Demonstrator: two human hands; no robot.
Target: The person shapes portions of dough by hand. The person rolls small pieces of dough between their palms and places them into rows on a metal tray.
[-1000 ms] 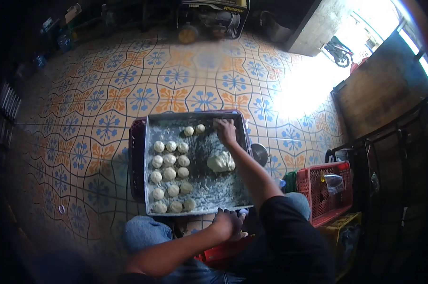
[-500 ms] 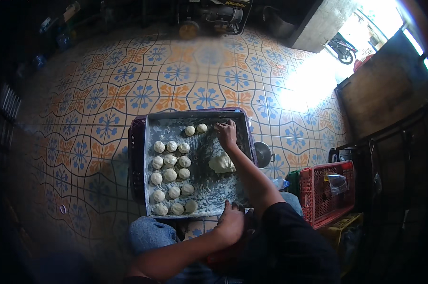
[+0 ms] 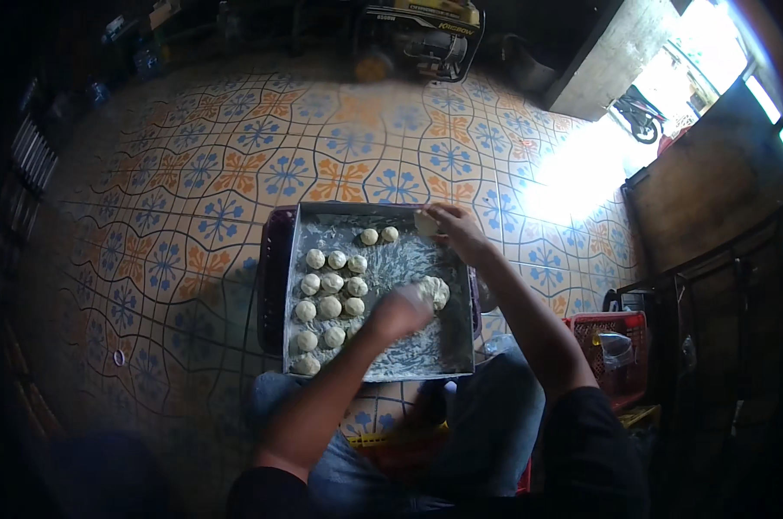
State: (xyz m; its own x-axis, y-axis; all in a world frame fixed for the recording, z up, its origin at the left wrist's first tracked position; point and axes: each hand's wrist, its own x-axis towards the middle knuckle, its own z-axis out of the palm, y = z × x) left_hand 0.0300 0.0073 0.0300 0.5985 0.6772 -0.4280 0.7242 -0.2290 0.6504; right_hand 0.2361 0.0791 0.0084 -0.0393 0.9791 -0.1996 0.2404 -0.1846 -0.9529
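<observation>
A shallow metal tray (image 3: 381, 374) dusted with flour lies in front of me. Dough balls (image 3: 331, 283) stand in rows along its left side, and a pair of smaller balls (image 3: 379, 235) sits near the far edge. At the tray's far right corner, my right hand (image 3: 462, 233) has its fingers closed round a pale piece of dough (image 3: 426, 222). My left hand (image 3: 400, 313), smeared by motion, is beside the larger dough lump (image 3: 435, 293) in the right half of the tray and partly covers it. Its fingers cannot be made out.
The tray rests on a dark purple crate (image 3: 278, 281). To the right stands a red plastic crate (image 3: 608, 329) with a clear plastic bag (image 3: 616, 350) on it. Beyond, a generator (image 3: 422, 39) stands on the patterned tile floor (image 3: 340, 177). My knees flank the tray's near edge.
My left hand has moved from the tray's near edge forward to the dough lump. My right hand has shifted slightly right, and the pale dough in it now shows. The view has shifted.
</observation>
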